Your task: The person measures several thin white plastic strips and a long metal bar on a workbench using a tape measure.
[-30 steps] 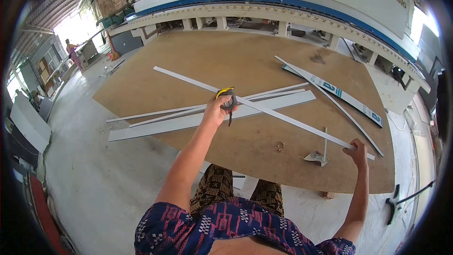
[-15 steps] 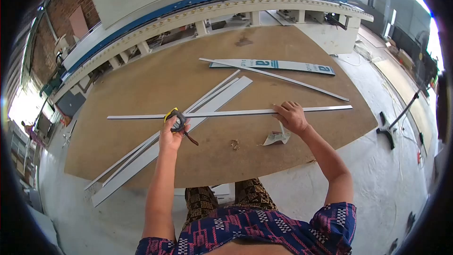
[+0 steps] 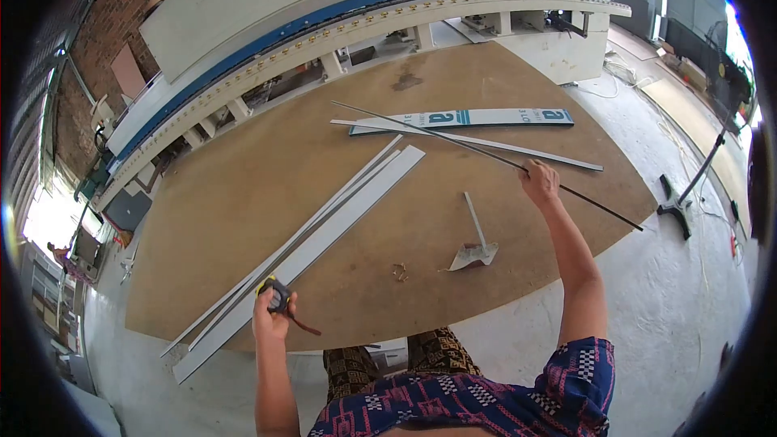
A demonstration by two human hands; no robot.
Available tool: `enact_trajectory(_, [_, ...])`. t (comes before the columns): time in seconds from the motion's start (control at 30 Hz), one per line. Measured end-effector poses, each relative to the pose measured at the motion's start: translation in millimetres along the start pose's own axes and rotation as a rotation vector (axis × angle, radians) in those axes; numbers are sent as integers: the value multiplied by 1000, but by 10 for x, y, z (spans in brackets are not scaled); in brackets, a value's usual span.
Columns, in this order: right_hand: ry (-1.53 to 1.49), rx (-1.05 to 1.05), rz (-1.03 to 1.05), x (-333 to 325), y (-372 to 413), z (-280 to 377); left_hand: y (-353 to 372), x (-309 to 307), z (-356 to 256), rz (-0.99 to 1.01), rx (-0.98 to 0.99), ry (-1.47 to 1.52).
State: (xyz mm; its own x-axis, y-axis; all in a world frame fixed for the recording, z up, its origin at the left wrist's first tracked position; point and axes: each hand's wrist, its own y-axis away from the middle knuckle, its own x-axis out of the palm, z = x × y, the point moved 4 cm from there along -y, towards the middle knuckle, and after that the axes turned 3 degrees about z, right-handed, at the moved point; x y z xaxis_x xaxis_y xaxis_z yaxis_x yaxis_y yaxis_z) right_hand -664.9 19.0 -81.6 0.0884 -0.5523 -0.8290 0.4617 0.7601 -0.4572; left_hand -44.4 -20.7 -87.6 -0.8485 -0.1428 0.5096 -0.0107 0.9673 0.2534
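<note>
My left hand (image 3: 269, 320) is closed around a black and yellow tape measure (image 3: 278, 298) with a brown strap hanging from it. It is near the lower part of a wide pale strip (image 3: 356, 209). Thinner strips (image 3: 279, 248) lie alongside that one. My right hand (image 3: 541, 181) grips a long thin strip (image 3: 603, 207), seen with its dark edge toward me. This strip slants over another pale strip (image 3: 534, 152) and a narrow white panel with blue-green lettering (image 3: 506, 117). Below the right hand lies a crumpled scrap (image 3: 473, 256) with a thin white piece at it.
The brown board (image 3: 243, 210) serves as the work surface, with small curled bits (image 3: 399, 273) on it. A long machine with a blue band (image 3: 364, 6) stands along the far side. At right, a black stand (image 3: 678, 206) is on the pale floor (image 3: 631, 291).
My right hand has lifted the strip, turned it edge-on and swung it up and right. My left hand has come off it, moving down and left with the tape measure.
</note>
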Motion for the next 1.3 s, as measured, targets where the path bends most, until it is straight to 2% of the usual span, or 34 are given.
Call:
enact_trajectory(0.27, [-5, -31, 35, 435, -364, -372, 315, -300, -126, -231, 71, 68])
enact_trajectory(0.5, [212, 33, 68, 881, -610, -631, 333, -398, -99, -309, 59, 30])
enact_trajectory(0.7, [220, 75, 197, 1085, -735, -768, 285, -468, -73, -390, 80, -7])
enact_trajectory(0.83, [330, -46, 198, 1118, -820, -792, 287, -467, -60, -412, 86, 12])
enact_trajectory(0.93, [376, 123, 302, 1224, -986, -809, 256, -384, 6, -417, 79, 7])
enact_trajectory(1.03, [415, 253, 3, 1136, -1058, -627, 241, -346, 36, -402, 82, -8])
enact_trajectory(1.13, [239, 155, 143, 1162, -1049, -360, 256, -323, 55, -364, 75, 26])
enact_trajectory(1.17, [182, 73, 122, 1325, -1011, -343, 266, -334, 66, -358, 79, 37])
enact_trajectory(1.23, [81, -89, 200, 1339, -805, -86, 294, -339, 81, -354, 85, 58])
enact_trajectory(1.3, [-28, -199, 167, 1271, -451, 174, 343, -329, 92, -360, 87, 78])
